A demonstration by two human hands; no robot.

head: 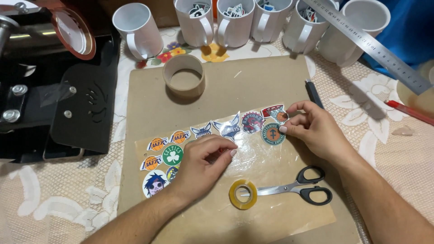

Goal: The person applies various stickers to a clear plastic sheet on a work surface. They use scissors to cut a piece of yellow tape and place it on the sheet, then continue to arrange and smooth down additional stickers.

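Two hands worked the clear film (253, 165) on the tabletop (398, 149). The right hand (314, 129) pinched a small round sticker (282, 117) at its ten o'clock, touching the sticker row (217, 129), whose long axis ran nine to three. The left hand (203, 160) lay curled, fingertips pressing the film at two o'clock.
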